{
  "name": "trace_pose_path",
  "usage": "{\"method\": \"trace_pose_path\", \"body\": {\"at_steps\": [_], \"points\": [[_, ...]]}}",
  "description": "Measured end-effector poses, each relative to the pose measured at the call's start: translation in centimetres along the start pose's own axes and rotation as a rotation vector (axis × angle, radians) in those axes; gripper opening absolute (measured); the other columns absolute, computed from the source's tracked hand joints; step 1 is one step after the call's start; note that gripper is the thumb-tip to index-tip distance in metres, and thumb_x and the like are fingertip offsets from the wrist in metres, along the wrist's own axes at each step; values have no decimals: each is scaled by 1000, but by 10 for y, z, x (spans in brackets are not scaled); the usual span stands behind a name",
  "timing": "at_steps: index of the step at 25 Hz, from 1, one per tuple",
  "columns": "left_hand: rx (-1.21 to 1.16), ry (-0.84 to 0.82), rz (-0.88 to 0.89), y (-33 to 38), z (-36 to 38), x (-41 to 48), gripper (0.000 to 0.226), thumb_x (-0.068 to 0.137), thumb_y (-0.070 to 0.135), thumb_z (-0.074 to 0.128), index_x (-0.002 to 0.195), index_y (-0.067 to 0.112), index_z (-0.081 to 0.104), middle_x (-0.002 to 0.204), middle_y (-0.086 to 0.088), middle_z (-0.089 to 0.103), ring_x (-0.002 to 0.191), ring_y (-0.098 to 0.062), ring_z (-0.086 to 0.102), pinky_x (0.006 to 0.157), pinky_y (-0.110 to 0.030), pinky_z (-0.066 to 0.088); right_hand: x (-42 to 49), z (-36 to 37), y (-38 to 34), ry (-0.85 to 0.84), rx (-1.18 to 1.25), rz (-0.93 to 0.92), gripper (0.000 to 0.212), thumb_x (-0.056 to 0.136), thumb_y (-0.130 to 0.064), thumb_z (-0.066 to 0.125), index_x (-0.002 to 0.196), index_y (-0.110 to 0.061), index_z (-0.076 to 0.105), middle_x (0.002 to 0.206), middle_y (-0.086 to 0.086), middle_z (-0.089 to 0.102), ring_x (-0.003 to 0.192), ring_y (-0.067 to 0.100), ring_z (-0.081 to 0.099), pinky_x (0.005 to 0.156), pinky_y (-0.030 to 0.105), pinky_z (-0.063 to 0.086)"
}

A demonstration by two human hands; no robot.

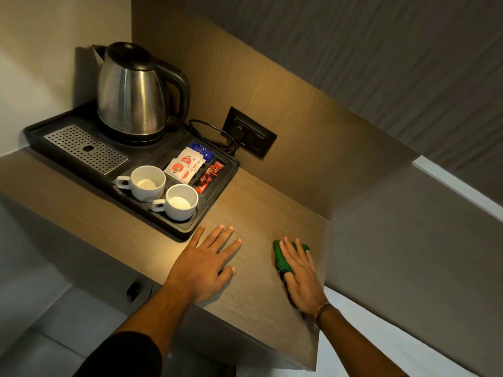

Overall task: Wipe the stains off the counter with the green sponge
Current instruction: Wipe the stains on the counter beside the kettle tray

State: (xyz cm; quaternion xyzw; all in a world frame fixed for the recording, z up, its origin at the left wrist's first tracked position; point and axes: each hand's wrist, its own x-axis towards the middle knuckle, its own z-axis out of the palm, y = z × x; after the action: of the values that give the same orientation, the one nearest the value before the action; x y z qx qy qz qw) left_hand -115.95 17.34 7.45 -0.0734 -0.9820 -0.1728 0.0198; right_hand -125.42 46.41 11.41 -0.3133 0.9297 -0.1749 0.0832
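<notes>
The green sponge (279,254) lies on the wooden counter (253,213) near its right end, close to the side wall. My right hand (300,276) rests flat on top of the sponge, fingers stretched over it, so only the sponge's left and far edges show. My left hand (205,265) lies flat on the bare counter with fingers spread, holding nothing, just in front of the black tray's near corner. I cannot make out any stains on the wood grain.
A black tray (217,191) fills the counter's left part, carrying a steel kettle (130,91), two white cups (148,182), sachets (185,165) and a drip grid (84,148). A wall socket (250,131) with the kettle's cord sits behind. A side wall (381,240) bounds the right.
</notes>
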Motion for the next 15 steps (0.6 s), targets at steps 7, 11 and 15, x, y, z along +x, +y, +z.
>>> {"method": "trace_pose_path", "body": {"at_steps": [7, 11, 15], "points": [[36, -22, 11, -1, 4, 2, 68, 105, 64, 19, 165, 36, 8, 177, -1, -2, 162, -23, -8, 129, -61, 0, 21, -5, -10, -117, -147, 166, 90, 89, -12, 48, 161, -30, -3, 171, -5, -9, 154, 23, -23, 124, 56, -10], [60, -66, 16, 4, -8, 1, 71, 106, 61, 18, 166, 27, 0, 177, -4, -6, 161, -23, -12, 130, -59, -1, 23, -2, -25, -23, -272, 224, 86, 95, -3, 55, 162, -22, 4, 173, 2, 2, 157, 32, -9, 126, 56, -1], [77, -48, -41, 16, -25, -21, 79, 108, 58, 23, 164, 11, -6, 176, -13, -5, 161, -27, -9, 132, -54, 2, 7, 1, -56, 38, -273, 274, 85, 96, -5, 58, 162, -19, 7, 172, 4, 6, 157, 36, -5, 127, 57, 7]]}}
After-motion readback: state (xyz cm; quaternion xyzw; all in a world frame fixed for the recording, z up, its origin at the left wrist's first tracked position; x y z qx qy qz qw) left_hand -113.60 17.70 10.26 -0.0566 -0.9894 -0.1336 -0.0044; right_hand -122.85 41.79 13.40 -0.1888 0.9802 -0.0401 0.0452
